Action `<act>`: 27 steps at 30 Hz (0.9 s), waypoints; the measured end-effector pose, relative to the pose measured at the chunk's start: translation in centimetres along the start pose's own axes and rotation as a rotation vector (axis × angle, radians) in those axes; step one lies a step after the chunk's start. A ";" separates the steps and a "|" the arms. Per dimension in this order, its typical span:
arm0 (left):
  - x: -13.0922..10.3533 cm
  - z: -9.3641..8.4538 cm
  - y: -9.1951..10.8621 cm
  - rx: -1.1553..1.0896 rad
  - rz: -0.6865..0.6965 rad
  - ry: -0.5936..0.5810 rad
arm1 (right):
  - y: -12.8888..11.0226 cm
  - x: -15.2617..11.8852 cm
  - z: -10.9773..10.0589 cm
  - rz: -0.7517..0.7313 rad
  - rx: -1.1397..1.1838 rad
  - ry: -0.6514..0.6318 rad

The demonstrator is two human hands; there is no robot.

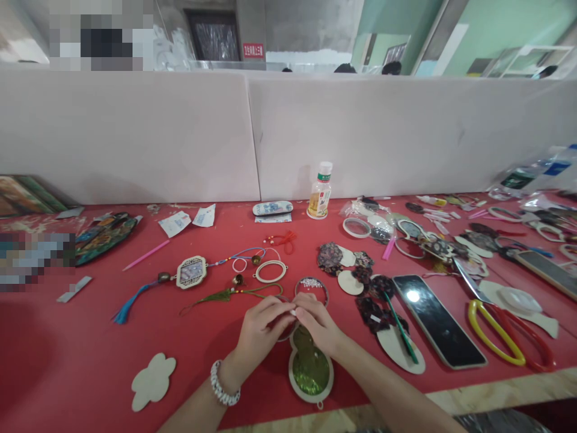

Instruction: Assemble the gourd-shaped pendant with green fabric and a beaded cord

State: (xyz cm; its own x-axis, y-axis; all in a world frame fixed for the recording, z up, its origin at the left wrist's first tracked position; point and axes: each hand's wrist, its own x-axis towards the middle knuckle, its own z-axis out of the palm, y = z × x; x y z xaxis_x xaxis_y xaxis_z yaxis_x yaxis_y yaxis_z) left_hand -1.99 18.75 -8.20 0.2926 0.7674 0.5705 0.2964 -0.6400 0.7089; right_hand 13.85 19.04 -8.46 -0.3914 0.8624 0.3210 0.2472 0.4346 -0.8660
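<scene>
My left hand and my right hand meet at the fingertips, both closed in a pinch around a small white piece. Its exact kind is too small to tell. Just below them lies a gourd-shaped pendant with a pale rim and a shiny green inside, its upper end partly covered by my right hand. Right behind my fingers is a round container with small white beads. A green tassel cord with a bell and a pale oval ring lie beyond my left hand.
To the right are a phone, yellow-and-red scissors, a green stick and dark patterned scraps. A bottle stands by the white partition. Leftward lie a blue-tasselled pendant, a pink pencil and a flower-shaped blank.
</scene>
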 end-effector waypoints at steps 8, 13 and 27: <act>-0.1 0.0 -0.1 -0.007 0.005 -0.008 | -0.4 0.1 -0.1 0.010 -0.053 0.001; -0.1 0.0 -0.1 0.010 -0.017 -0.033 | -1.0 0.3 -0.2 0.004 -0.082 0.033; -0.2 0.0 -0.2 0.058 -0.053 -0.035 | -1.3 0.5 -0.6 -0.006 -0.123 0.164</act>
State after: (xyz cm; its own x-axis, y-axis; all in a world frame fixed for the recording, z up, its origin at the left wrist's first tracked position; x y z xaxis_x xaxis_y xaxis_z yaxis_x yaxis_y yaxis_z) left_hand -2.10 18.78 -8.46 0.3066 0.7989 0.5175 0.3643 -0.6008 0.7116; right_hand 13.87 19.07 -6.91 -0.2462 0.8861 0.3926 0.3558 0.4594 -0.8138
